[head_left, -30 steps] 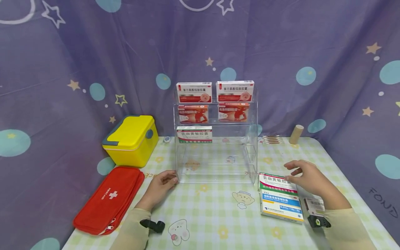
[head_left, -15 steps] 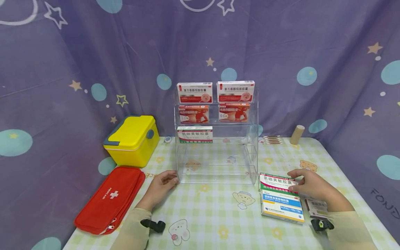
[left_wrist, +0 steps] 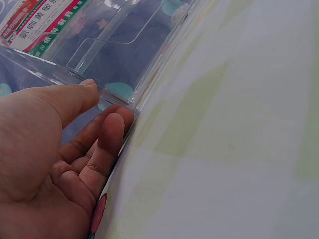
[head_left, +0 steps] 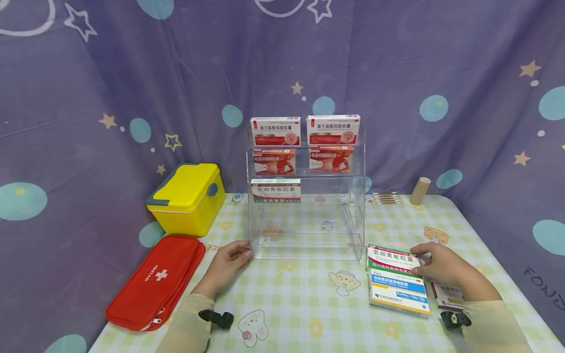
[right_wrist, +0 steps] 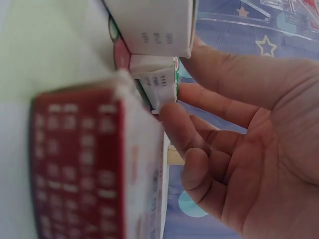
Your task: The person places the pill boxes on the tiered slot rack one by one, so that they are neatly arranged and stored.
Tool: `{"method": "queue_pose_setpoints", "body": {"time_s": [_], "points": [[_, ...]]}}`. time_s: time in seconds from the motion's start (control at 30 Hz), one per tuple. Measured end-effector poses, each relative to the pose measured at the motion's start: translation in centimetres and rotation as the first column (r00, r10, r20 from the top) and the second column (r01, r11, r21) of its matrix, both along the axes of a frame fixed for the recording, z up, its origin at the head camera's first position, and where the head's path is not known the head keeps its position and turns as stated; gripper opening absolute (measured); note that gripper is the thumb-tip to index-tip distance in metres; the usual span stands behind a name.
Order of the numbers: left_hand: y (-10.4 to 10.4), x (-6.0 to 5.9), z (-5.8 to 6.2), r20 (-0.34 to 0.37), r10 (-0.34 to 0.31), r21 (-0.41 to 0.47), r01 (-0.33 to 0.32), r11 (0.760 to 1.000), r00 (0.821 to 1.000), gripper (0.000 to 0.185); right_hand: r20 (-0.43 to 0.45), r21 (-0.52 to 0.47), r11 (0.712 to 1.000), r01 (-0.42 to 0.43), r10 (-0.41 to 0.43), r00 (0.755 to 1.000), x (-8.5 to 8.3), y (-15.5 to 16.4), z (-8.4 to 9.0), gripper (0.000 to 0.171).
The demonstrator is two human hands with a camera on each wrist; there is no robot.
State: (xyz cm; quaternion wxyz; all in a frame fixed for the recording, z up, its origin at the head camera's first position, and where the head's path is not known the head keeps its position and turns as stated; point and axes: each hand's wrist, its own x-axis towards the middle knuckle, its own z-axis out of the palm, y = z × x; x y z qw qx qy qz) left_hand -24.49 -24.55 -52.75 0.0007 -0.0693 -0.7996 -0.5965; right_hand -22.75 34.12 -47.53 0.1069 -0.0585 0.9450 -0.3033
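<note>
Right hand (head_left: 443, 267) lowered onto green-red box (head_left: 390, 258); left hand (head_left: 227, 262) touching rack (head_left: 306, 215).

The head view is evenly and brightly lit from above and in front, with soft, faint shadows under the clear acrylic tiered shelf (head_left: 306, 215) and along the flat red fabric pouch with a white cross (head_left: 155, 281). Faint reflections run along the shelf's edges, without harsh glare. The purple star-patterned cloth backdrop (head_left: 397, 73) bows slightly toward the frame edges, a sign of wide-angle distortion. The left wrist view is soft: the pale green checked tablecloth (left_wrist: 239, 149) is blurred. In the right wrist view the dark red printed carton (right_wrist: 79, 164) close to the lens is badly out of focus.
</note>
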Motion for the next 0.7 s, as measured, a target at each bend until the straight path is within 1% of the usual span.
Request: {"method": "queue_pose_setpoints", "body": {"time_s": [0.07, 0.17, 0.23, 0.4, 0.5, 0.7], "points": [[0.03, 0.01, 0.0, 0.002, 0.001, 0.0, -0.001, 1.0, 1.0, 0.035, -0.009, -0.003, 1.0, -0.013, 0.013, 1.0, -0.02, 0.1, -0.08, 0.068], [0.05, 0.01, -0.02, -0.005, -0.006, -0.004, 0.006, 1.0, 1.0, 0.035, -0.022, -0.013, 1.0, -0.009, 0.009, 1.0, -0.01, 0.21, -0.27, 0.07], [0.06, 0.01, -0.03, -0.005, -0.007, -0.004, 0.007, 1.0, 1.0, 0.036, -0.047, 0.002, 1.0, -0.01, 0.01, 0.999, -0.02, 0.32, -0.46, 0.071], [0.07, 0.02, 0.03, 0.005, -0.007, 0.002, 0.007, 1.0, 1.0, 0.035, -0.085, 0.014, 0.999, 0.039, -0.038, 0.996, -0.03, 0.36, -0.57, 0.071], [0.07, 0.02, 0.08, 0.016, -0.003, 0.005, 0.003, 1.0, 1.0, 0.035, -0.072, -0.01, 0.998, 0.061, -0.062, 0.995, -0.09, 0.21, -0.42, 0.07], [0.03, -0.04, 0.04, 0.03, -0.001, 0.009, 0.001, 1.0, 1.0, 0.034, -0.053, -0.036, 0.997, 0.067, -0.069, 0.996, -0.14, 0.03, -0.27, 0.072]]}}
